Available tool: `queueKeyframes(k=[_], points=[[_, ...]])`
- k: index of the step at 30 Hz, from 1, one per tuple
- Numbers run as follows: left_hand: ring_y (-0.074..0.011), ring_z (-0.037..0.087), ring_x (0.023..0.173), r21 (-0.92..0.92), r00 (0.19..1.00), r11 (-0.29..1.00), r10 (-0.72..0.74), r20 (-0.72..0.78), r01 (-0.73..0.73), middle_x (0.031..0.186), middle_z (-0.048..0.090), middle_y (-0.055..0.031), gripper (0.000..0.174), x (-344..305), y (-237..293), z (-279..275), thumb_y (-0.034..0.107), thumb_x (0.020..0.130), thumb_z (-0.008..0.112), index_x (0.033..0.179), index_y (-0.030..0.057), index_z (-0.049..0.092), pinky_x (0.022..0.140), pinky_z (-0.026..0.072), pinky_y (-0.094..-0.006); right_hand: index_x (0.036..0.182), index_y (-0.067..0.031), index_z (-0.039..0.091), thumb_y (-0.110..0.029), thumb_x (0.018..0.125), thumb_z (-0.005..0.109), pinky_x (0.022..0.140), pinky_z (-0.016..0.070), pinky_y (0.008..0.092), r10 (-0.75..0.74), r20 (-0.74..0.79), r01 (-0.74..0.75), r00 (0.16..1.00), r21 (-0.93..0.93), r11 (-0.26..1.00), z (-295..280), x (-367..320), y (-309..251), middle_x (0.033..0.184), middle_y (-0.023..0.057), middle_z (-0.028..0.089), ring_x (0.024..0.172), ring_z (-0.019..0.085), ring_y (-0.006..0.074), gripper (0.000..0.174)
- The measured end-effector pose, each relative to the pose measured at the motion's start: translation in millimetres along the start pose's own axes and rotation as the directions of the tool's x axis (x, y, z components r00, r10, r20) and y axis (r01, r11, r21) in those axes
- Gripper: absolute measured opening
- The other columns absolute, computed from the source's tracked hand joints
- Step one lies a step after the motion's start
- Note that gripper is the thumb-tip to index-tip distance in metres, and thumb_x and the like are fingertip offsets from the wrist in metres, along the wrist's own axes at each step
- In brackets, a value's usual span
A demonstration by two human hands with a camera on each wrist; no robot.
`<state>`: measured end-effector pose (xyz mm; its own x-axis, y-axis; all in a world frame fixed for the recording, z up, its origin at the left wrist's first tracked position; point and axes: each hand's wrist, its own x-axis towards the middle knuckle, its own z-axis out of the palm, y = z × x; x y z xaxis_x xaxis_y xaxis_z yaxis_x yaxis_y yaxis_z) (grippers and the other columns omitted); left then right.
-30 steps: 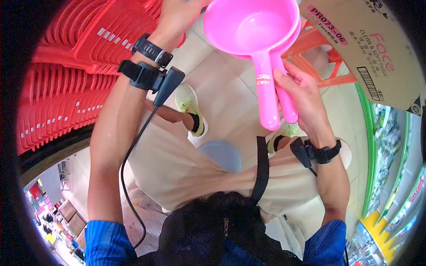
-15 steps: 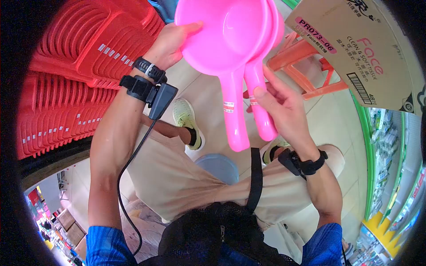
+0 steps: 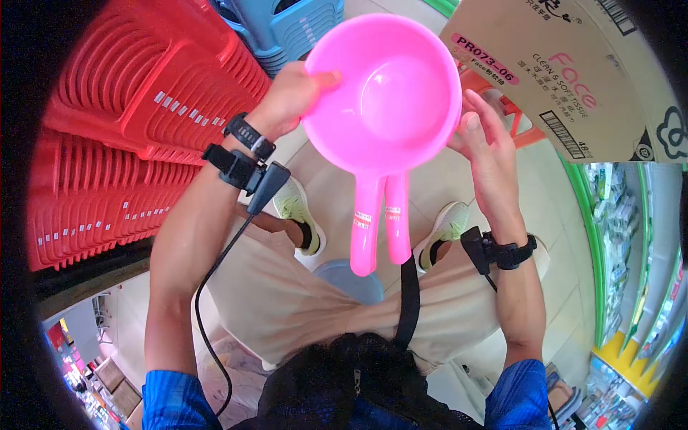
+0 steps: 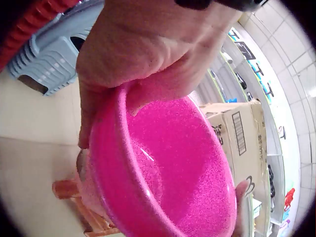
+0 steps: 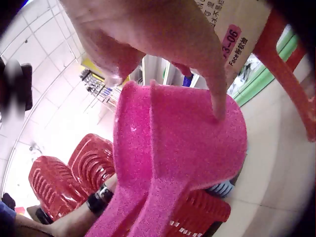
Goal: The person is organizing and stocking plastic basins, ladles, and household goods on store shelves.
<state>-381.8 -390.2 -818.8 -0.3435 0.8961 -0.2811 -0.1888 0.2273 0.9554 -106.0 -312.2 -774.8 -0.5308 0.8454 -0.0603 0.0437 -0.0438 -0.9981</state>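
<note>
Two pink water dippers are nested one in the other, the bowl's mouth facing the head camera and both handles hanging side by side towards the body. Small price stickers show on the handles. My left hand grips the rim on the left, its thumb inside the bowl. In the left wrist view, that hand wraps over the bowl's edge. Beside the bowl's right side is my right hand, fingers extended and off the handles. A finger of the right hand reaches against the outer bowl in the right wrist view.
Stacked red plastic stools fill the left, with blue stools behind. A tissue carton stands at the upper right over an orange stool. Green-edged shelves run down the right. A bluish round tub sits between the feet.
The dippers have come lower and closer to the body, their bowls more fully nested. The left hand has taken hold of the rim; the right has let go of the handle and moved up beside the bowl.
</note>
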Motion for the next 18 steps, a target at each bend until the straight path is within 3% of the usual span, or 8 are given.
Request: queueKeyframes(k=[4, 6, 7, 9, 12, 14, 16, 18], points=[[-0.0113, 0.066, 0.076, 0.180, 0.998, 0.982, 0.045, 0.046, -0.053, 0.091, 0.070, -0.0058, 0.021, 1, -3, 17, 0.013, 0.095, 0.059, 0.106, -0.0030, 0.068, 0.068, 0.0541, -0.0266, 0.138, 0.0053, 0.043, -0.039, 0.091, 0.068, 0.092, 0.0500, 0.0340, 0.046, 0.128, -0.047, 0.991, 0.002, 0.999, -6, 6, 6, 0.125, 0.0158, 0.058, 0.110, 0.059, 0.0201, 0.070], [-0.0089, 0.063, 0.070, 0.323, 0.996, 0.942, 0.077, 0.044, -0.087, 0.084, 0.069, -0.0035, 0.022, -4, 2, 28, 0.015, 0.095, 0.058, 0.103, -0.0026, 0.069, 0.063, 0.0516, -0.0259, 0.124, 0.0062, 0.055, -0.026, 0.092, 0.066, 0.084, 0.0511, 0.0328, -0.078, 0.169, 0.113, 0.983, -0.215, 0.970, 0, 5, 10, 0.112, 0.0139, 0.066, 0.098, 0.063, 0.0172, 0.047], [-0.0084, 0.062, 0.068, 0.394, 0.995, 0.914, 0.089, 0.037, -0.097, 0.082, 0.068, -0.0027, 0.024, -3, 2, 29, 0.017, 0.095, 0.058, 0.104, -0.0029, 0.069, 0.061, 0.0505, -0.0262, 0.124, 0.0062, 0.055, -0.026, 0.092, 0.066, 0.084, 0.0511, 0.0328, -0.082, 0.164, 0.117, 0.983, -0.218, 0.969, -3, 5, 13, 0.112, 0.0139, 0.066, 0.098, 0.063, 0.0172, 0.047], [-0.0087, 0.062, 0.068, 0.416, 0.994, 0.903, 0.100, 0.042, -0.109, 0.081, 0.068, -0.0031, 0.024, -2, 6, 29, 0.017, 0.094, 0.059, 0.103, -0.0033, 0.069, 0.061, 0.0504, -0.0268, 0.109, 0.0075, 0.060, -0.014, 0.091, 0.061, 0.076, 0.0513, 0.0333, 0.095, 0.114, -0.054, 0.989, -0.322, 0.945, -10, 5, 18, 0.092, 0.0128, 0.069, 0.086, 0.065, 0.0158, 0.028], [-0.0091, 0.062, 0.068, 0.423, 0.992, 0.897, 0.109, 0.057, -0.123, 0.081, 0.068, -0.0036, 0.024, -2, 12, 27, 0.017, 0.093, 0.061, 0.104, -0.0035, 0.068, 0.061, 0.0505, -0.0278, 0.102, 0.0088, 0.062, -0.008, 0.089, 0.057, 0.071, 0.0509, 0.0346, 0.120, 0.040, -0.097, 0.992, -0.364, 0.926, -9, 3, 16, 0.079, 0.0122, 0.069, 0.077, 0.066, 0.0170, 0.022], [-0.0093, 0.062, 0.069, 0.400, 0.984, 0.900, 0.149, 0.094, -0.174, 0.081, 0.068, -0.0037, 0.024, 2, 24, 25, 0.016, 0.092, 0.062, 0.105, -0.0033, 0.068, 0.062, 0.0506, -0.0281, 0.105, 0.0083, 0.062, -0.014, 0.091, 0.061, 0.069, 0.0506, 0.0306, 0.132, 0.051, -0.098, 0.990, -0.426, 0.900, -10, 6, 25, 0.086, 0.0105, 0.069, 0.077, 0.065, 0.0140, 0.026], [-0.0183, 0.068, 0.076, 0.567, 0.981, 0.804, 0.102, 0.164, -0.179, 0.084, 0.071, -0.0156, 0.029, -8, 22, 16, 0.014, 0.087, 0.058, 0.109, -0.0037, 0.066, 0.070, 0.0522, -0.0341, 0.109, 0.0078, 0.063, -0.019, 0.093, 0.066, 0.068, 0.0503, 0.0265, 0.173, 0.069, -0.120, 0.982, -0.475, 0.872, -3, 2, 44, 0.093, 0.0088, 0.070, 0.077, 0.064, 0.0111, 0.032], [-0.0225, 0.069, 0.078, 0.521, 0.968, 0.816, 0.200, 0.152, -0.250, 0.085, 0.071, -0.0189, 0.027, 9, -5, 0, 0.011, 0.086, 0.056, 0.107, -0.0031, 0.066, 0.071, 0.0520, -0.0370, 0.123, 0.0073, 0.056, -0.015, 0.093, 0.065, 0.076, 0.0519, 0.0255, -0.116, 0.096, 0.141, 0.989, -0.331, 0.933, -10, 12, 31, 0.111, 0.0145, 0.067, 0.089, 0.065, 0.0137, 0.039]])
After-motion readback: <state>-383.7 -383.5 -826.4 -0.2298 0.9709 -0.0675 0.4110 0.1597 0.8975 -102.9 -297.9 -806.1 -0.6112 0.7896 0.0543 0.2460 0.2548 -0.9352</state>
